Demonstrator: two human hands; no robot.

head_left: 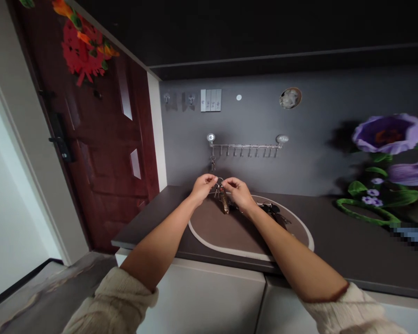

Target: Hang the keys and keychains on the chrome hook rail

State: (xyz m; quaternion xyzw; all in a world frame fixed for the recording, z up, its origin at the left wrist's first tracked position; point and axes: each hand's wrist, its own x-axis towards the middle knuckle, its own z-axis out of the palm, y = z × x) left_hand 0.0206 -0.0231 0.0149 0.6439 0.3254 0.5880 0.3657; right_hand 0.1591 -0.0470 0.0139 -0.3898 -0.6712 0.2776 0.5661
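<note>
A key ring point(220, 179) with several keys is held up between my two hands, over an oval brown mat point(226, 234) with a pale rim. My left hand point(204, 186) pinches the ring from the left, and my right hand point(238, 192) pinches it from the right. From the ring hangs a patterned brownish fob point(225, 202). On the wall behind, a metal hook rail point(245, 146) has a small bunch of keys point(213, 163) on its leftmost hook. More dark keys or fobs point(272, 208) lie on the mat, partly hidden by my right forearm.
Purple knitted flowers point(390, 134) stand on the right of the dark counter point(355, 250). Light switches point(211, 100) and two small hooks point(191, 99) are on the wall. A dark shelf point(285, 32) hangs overhead. A red-brown door point(104, 139) is at left.
</note>
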